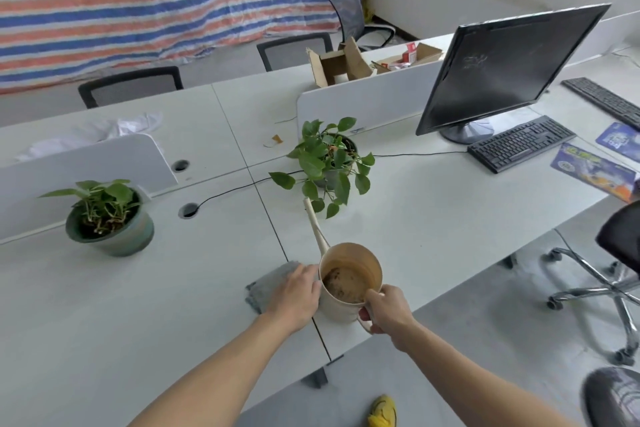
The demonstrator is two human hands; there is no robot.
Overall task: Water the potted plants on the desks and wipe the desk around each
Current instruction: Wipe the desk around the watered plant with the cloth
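The right hand is curled firmly round the handle of a beige plastic watering can with a long thin spout. The can is at the near edge of the white desk, and I cannot tell whether its base rests on the top or hangs just off it. The left hand lies relaxed, palm down on a folded grey cloth just left of the can. Its fingertips touch the can's wall and it grips nothing that I can see.

The spout points away towards a leafy green trailing plant in a dark pot. A second green plant in a round grey-green pot stands well apart to the left.

Murky brown water fills much of the can, so a quick lift or a steep tilt would likely slop it over the open rim onto the desk. The spout tip is close to the hanging leaves and could snag them or nudge the pot. A thin black cable runs past that pot, and a black keyboard lies to the right. Overfilling the pot could send dirty water towards both.
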